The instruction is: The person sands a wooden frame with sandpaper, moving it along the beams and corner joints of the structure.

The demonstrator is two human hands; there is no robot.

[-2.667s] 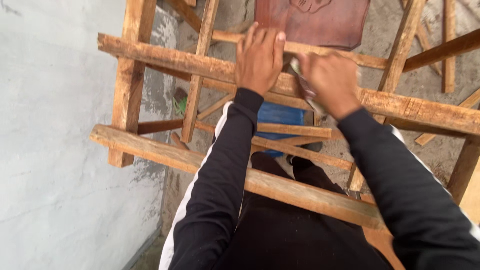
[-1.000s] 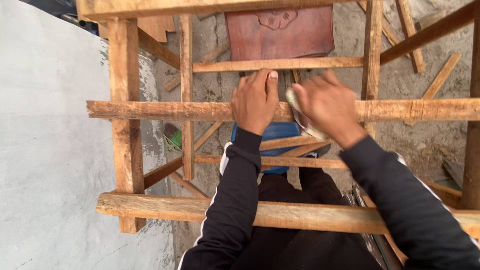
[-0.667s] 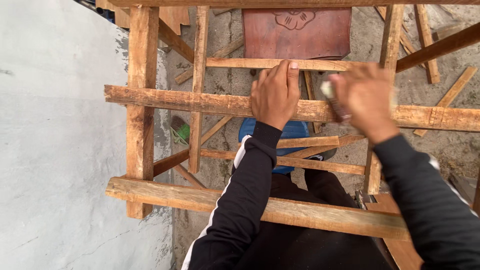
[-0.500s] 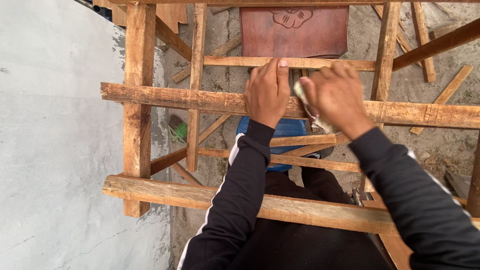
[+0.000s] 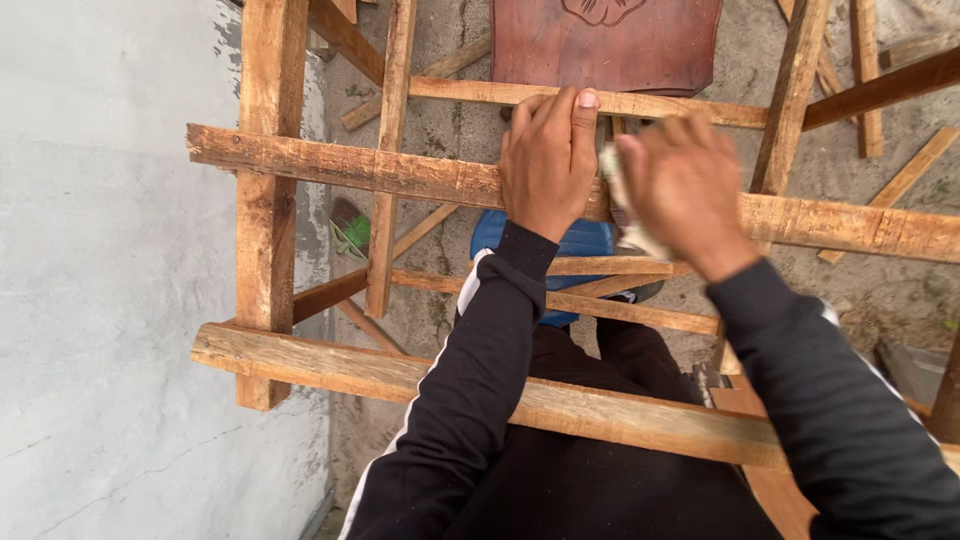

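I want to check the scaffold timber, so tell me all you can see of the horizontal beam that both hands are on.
The horizontal beam is a rough, weathered plank of pale brown wood, with chipped edges and darker stains. It runs nearly level across the frame, sloping slightly down to the right. It crosses the wide upright post near the grey wall. The left hand lies flat over it; the right hand, blurred, holds a pale tool against it.

Soft, even daylight with faint shadows (right hand [image 5: 690, 190] motion-blurred).
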